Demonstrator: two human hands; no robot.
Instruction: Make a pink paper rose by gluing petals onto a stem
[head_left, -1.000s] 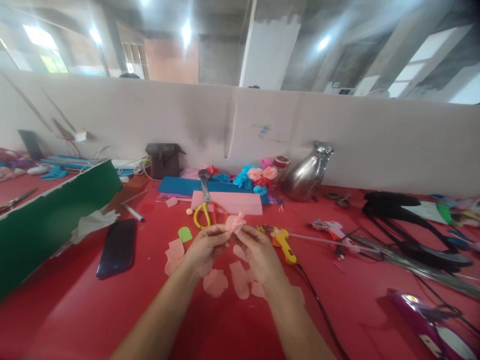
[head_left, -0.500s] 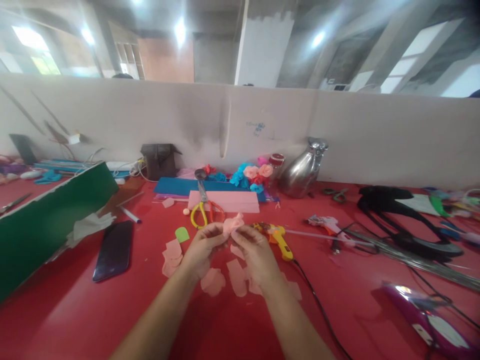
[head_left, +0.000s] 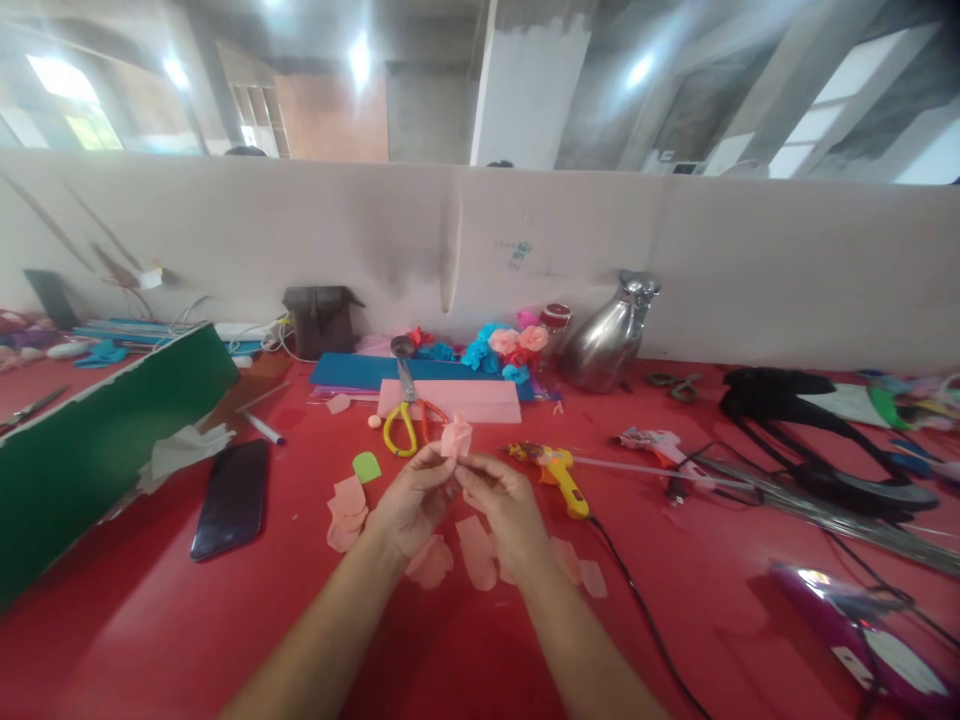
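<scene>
My left hand and my right hand meet over the red table, both pinching the base of a small pink crepe-paper flower that stands up above the fingertips. Loose pink paper petals lie on the table to the left of the hands, and more pink petals lie under and between my wrists. A small green paper piece lies just left of the flower.
Yellow-handled scissors rest on pink and blue paper sheets. A yellow glue gun with its cord lies right of my hands. A dark phone, green board, metal jug, finished paper flowers, wires.
The flower has been pressed tighter and stands more upright between my fingertips. My hands have shifted slightly. The view has moved a little.
</scene>
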